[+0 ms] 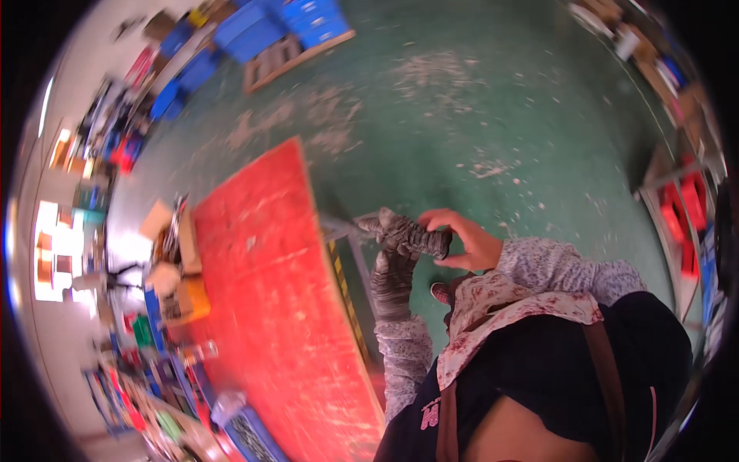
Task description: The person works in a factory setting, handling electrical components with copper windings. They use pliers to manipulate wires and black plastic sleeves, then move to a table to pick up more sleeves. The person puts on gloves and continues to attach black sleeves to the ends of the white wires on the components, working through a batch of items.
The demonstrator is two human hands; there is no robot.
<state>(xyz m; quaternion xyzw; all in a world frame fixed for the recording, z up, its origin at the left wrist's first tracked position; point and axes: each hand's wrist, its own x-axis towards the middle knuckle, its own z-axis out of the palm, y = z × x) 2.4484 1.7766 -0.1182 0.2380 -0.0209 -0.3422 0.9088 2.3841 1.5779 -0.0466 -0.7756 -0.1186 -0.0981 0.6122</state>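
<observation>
My left hand (pixel 394 279) wears a grey, ribbed-looking work glove and is raised in front of my body, beside the table's right edge. Its fingers are closed on a second grey glove (pixel 419 236), whose finger end points left and whose cuff faces right. My bare right hand (pixel 479 242) meets that cuff from the right, fingers above and thumb below, curved around its end. How firmly the right fingertips grip the cuff is hard to make out. Patterned sleeves cover both forearms.
A red-topped table (pixel 269 262) with worn marks stands on my left. Open cardboard boxes (pixel 188 239) and a yellow bin (pixel 192 299) line its far side. Blue bins (pixel 250 31) sit farther off. Pale scraps litter the green floor (pixel 493 100). A rack with red bins (pixel 685 219) stands right.
</observation>
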